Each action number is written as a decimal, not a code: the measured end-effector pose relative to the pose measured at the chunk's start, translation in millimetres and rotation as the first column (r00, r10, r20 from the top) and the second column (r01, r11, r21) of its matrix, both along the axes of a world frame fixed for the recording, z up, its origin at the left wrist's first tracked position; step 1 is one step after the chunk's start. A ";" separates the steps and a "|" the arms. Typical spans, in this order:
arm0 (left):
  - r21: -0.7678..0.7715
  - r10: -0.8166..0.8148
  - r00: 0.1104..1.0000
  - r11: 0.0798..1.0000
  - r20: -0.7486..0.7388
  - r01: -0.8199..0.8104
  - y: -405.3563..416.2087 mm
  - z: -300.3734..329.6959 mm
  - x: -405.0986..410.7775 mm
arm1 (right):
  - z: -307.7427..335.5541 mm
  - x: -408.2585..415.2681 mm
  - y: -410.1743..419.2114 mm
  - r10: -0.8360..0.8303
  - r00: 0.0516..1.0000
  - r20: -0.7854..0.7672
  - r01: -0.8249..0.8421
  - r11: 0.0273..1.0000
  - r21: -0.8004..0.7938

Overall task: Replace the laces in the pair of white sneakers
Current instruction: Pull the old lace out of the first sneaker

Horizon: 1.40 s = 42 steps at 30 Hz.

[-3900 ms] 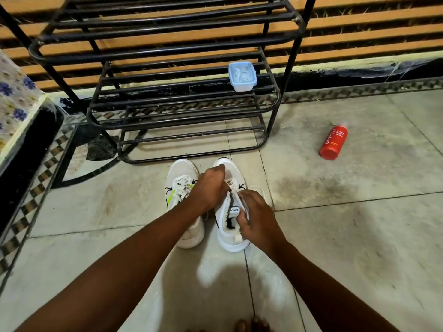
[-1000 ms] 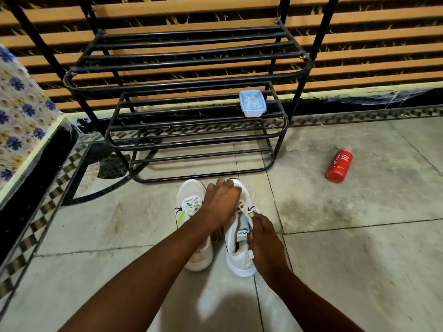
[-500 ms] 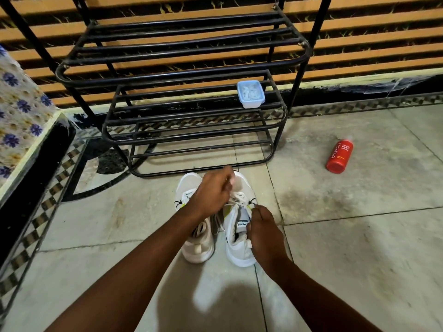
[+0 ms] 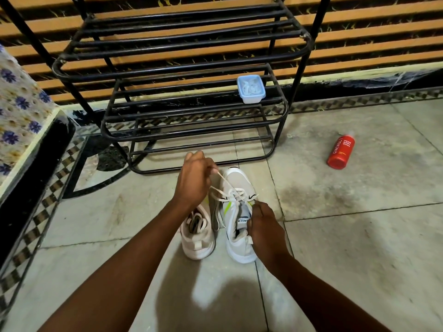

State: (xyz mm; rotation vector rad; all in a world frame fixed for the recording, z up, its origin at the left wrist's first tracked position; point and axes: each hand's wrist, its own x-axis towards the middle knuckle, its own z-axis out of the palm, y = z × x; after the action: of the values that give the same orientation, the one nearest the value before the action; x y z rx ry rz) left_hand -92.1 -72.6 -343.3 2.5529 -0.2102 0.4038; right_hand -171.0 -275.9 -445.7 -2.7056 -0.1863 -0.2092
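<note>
Your right-hand white mesh sneaker with the yellow-green side stripe stands on the grey tiled floor, toe toward the black metal shoe rack, touching or just beside its partner, the left-hand white sneaker.

Change since half a second ago: your left hand has risen up and away from the shoe, and the white flat lace now runs taut from the eyelet rows to that hand. Before this, the left hand sat low over the laces. The lace is therefore being drawn out of the upper eyelets; loosened loops lie slack across the tongue.

Grip state: the left hand pinches the lace end between thumb and fingers. The right hand is curled round the collar and tongue area of the right-hand sneaker, steadying it against the pull.

Judgement: removal of the old lace is under way on this shoe and not complete. The left-hand sneaker is partly hidden by your forearm; its lace state cannot be told.

Outward: a pale blue lidded plastic box with white contents sits on a rack shelf, possibly the replacement laces. A red cylindrical bottle lies on the floor, well apart to the right.
</note>
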 end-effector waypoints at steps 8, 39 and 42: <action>-0.582 -0.055 0.955 0.803 -0.291 -0.131 -37.1 -2.4 -22.9 | 2.0 -1.9 0.0 0.004 1.000 -0.021 -0.004 1.000 -0.012; 0.164 -0.019 0.962 0.984 -0.274 0.067 -25.6 -54.3 -17.8 | 6.7 0.1 5.3 0.036 0.997 -0.075 -0.032 0.998 0.054; 0.323 0.054 0.942 0.945 -0.331 0.059 -10.9 -53.4 -9.9 | 10.7 3.4 1.2 0.091 0.996 0.025 -0.094 0.983 0.160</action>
State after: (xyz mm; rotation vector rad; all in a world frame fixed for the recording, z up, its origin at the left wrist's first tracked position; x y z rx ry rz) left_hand -102.0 -83.5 -396.8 2.8976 -0.1629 -0.0849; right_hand -167.7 -274.7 -434.9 -2.5291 -0.2870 -0.2110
